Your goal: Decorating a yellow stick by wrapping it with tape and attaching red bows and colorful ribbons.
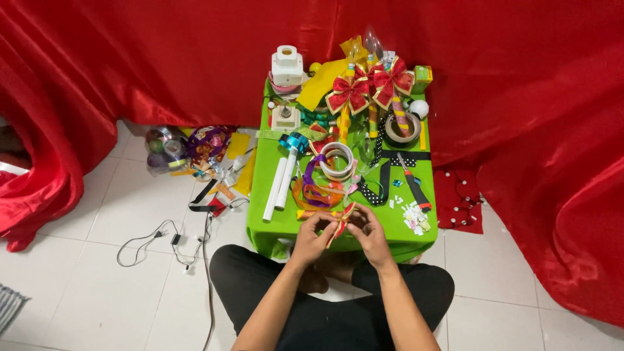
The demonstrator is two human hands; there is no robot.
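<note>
A small red-and-gold ribbon bow (340, 221) is pinched between the left hand (314, 235) and the right hand (368, 233) at the near edge of the green-covered table (273, 221). Its knot is hidden by the fingertips, and fine detail cannot be made out. The glossy ribbon tails are seen running diagonally, upper right to lower left.

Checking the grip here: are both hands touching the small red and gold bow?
Touching. The head view shows the left hand and right hand pinching the small bow from either side, fingers against its ribbon.
</note>
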